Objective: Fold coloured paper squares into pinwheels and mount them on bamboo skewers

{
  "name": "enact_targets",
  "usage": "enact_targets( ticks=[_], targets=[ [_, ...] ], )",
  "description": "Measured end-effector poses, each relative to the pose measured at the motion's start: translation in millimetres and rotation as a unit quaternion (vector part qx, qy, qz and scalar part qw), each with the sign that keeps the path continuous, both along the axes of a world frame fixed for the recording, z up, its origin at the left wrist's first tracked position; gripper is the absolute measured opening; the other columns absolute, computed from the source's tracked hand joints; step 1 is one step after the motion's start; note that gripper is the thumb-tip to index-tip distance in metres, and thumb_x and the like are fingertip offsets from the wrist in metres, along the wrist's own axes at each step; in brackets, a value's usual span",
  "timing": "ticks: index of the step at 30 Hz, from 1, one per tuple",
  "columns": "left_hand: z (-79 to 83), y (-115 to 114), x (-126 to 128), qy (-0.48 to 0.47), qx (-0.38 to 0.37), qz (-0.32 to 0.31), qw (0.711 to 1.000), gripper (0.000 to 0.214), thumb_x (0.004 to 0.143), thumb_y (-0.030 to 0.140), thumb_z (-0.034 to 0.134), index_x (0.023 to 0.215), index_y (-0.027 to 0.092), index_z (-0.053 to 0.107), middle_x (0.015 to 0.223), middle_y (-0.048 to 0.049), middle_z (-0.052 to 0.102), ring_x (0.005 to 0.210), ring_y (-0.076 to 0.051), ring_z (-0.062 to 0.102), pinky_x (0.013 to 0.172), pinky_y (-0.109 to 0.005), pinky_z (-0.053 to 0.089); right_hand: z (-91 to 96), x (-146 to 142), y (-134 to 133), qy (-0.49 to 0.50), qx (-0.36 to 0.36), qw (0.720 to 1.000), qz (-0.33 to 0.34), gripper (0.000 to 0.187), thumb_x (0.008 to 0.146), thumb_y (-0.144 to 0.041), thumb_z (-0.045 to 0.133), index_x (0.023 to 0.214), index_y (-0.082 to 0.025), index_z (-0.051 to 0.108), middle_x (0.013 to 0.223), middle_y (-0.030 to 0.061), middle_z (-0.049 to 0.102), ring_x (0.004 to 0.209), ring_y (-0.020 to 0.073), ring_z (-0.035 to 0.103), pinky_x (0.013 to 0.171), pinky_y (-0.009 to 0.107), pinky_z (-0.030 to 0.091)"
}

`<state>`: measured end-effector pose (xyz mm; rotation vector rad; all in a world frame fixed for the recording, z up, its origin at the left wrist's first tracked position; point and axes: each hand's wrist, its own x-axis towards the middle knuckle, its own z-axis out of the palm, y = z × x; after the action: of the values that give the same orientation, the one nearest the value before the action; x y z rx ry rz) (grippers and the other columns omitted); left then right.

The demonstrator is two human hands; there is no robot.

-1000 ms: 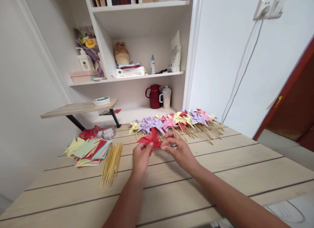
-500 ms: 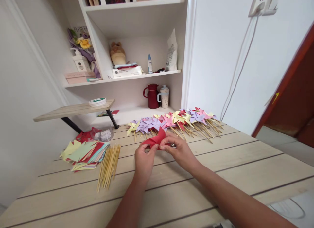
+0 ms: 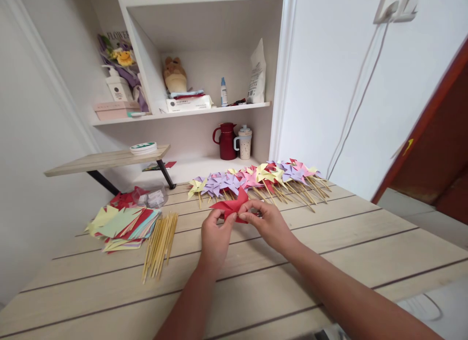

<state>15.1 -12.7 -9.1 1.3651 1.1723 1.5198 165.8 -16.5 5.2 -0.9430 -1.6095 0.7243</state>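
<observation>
Both my hands pinch a red paper pinwheel (image 3: 230,206) just above the wooden table (image 3: 329,247). My left hand (image 3: 214,235) grips its left side with fingers closed. My right hand (image 3: 268,225) holds its right side, fingers curled on the paper. Just beyond lies a row of several finished pinwheels (image 3: 256,176) in yellow, purple, pink and red on wooden sticks. To the left lie a bundle of bare wooden sticks (image 3: 159,245) and a stack of coloured paper squares (image 3: 122,223).
A small clear container (image 3: 151,197) and red paper scraps (image 3: 122,199) sit behind the paper stack. A low wooden riser (image 3: 102,160) carries a tape roll (image 3: 143,148). A red jug (image 3: 226,141) and cup (image 3: 244,142) stand in the shelf unit behind. White wall at right.
The red pinwheel has been turned and folded a little between my fingers. Both hands stay in about the same place while the view has shifted slightly.
</observation>
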Motion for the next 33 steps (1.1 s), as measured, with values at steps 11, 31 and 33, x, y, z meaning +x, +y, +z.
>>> enact_targets(
  ticks=[11, 31, 33],
  targets=[
    [-2.9, 3.0, 2.6, -0.077, 0.006, -0.038, 0.996, 0.018, 0.072, 0.024, 0.074, 0.087, 0.016, 0.069, 0.088, -0.0072, 0.075, 0.084, -0.020, 0.068, 0.076, -0.029, 0.051, -0.6, 0.2, 0.0, 0.009, -0.016, 1.000, 0.011, 0.011, 0.083, -0.029, 0.065, 0.074, -0.021, 0.065, 0.077, -0.0002, 0.068, 0.076, 0.0177, 0.061, 0.075, 0.030, 0.046],
    [1.8, 1.9, 1.9, -0.116, 0.003, -0.027, 0.993, 0.024, 0.068, 0.025, 0.078, 0.089, 0.013, 0.077, 0.086, -0.0093, 0.077, 0.085, -0.022, 0.070, 0.079, -0.032, 0.053, -4.3, 1.9, 2.9, 0.065, 0.015, 0.998, 0.013, 0.006, 0.079, -0.027, 0.073, 0.074, -0.025, 0.073, 0.112, 0.0042, 0.059, 0.114, 0.0235, 0.054, 0.102, 0.039, 0.040],
    [2.3, 1.3, 2.3, -0.105, 0.001, -0.028, 0.994, 0.022, 0.069, 0.024, 0.077, 0.088, 0.013, 0.077, 0.086, -0.0092, 0.077, 0.083, -0.022, 0.070, 0.078, -0.031, 0.053, -3.7, 1.3, 1.7, 0.062, 0.013, 0.998, 0.021, 0.006, 0.079, -0.028, 0.073, 0.074, -0.024, 0.073, 0.111, 0.0042, 0.060, 0.111, 0.0234, 0.055, 0.100, 0.038, 0.041]
  ],
)
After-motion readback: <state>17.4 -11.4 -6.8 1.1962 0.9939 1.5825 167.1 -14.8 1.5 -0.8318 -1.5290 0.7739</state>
